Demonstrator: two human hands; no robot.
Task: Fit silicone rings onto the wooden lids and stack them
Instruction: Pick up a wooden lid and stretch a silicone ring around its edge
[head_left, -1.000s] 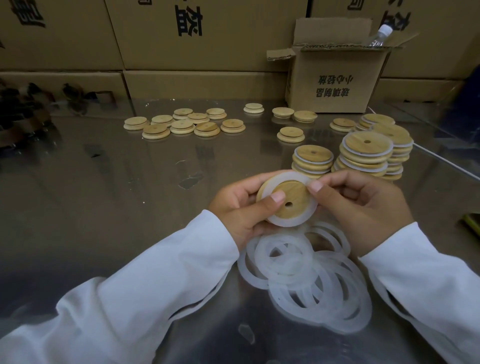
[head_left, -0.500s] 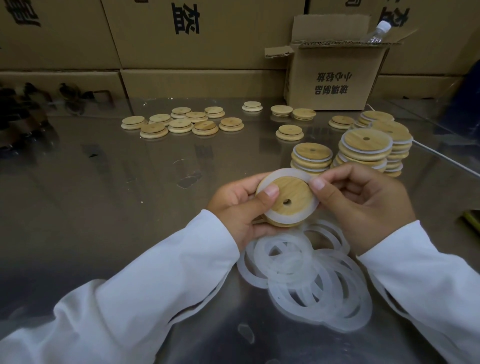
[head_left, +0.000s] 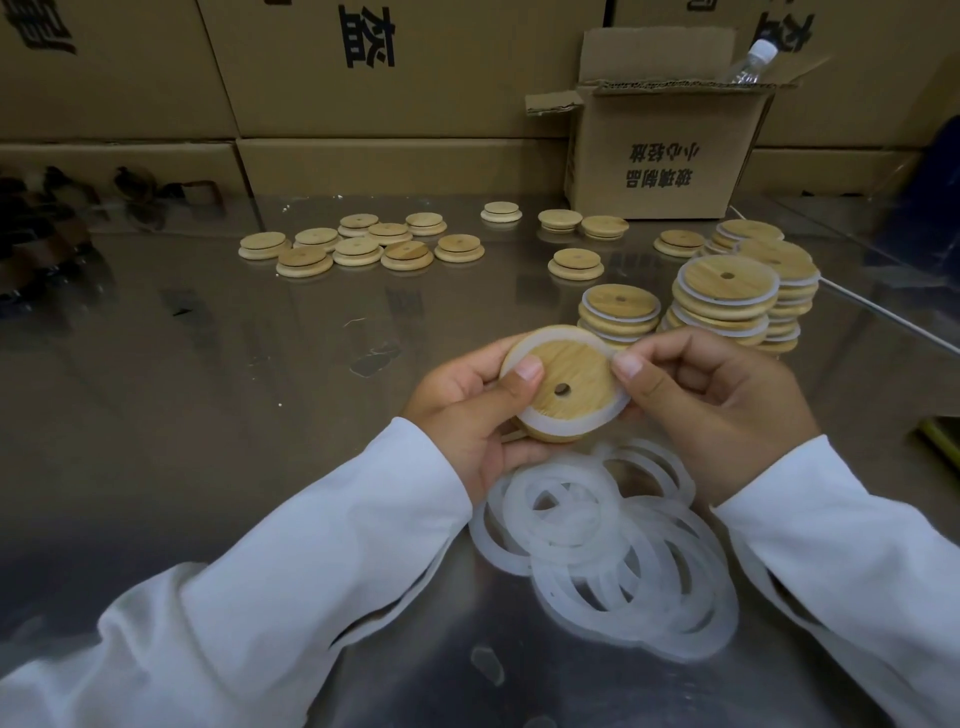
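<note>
Between both hands I hold a round wooden lid (head_left: 569, 374) with a small centre hole, a white silicone ring (head_left: 556, 427) seated around its inner step. My left hand (head_left: 470, 410) grips its left edge, thumb on the rim. My right hand (head_left: 711, 410) pinches the ring at the right edge. Below the hands lies a pile of loose silicone rings (head_left: 608, 545). Stacks of ringed lids (head_left: 727, 299) stand behind, with a shorter stack (head_left: 621, 312) to their left. Several bare lids (head_left: 358, 247) lie further back.
An open cardboard box (head_left: 660, 156) with a plastic bottle (head_left: 750, 62) stands at the back right. Large cartons (head_left: 395, 78) line the rear of the shiny metal table (head_left: 208, 415). More bare lids (head_left: 576, 262) lie near the box. A white cable (head_left: 883, 312) crosses at right.
The lid has tilted flatter toward me and the ring has settled around it. Both hands have kept hold and shifted slightly along the rim.
</note>
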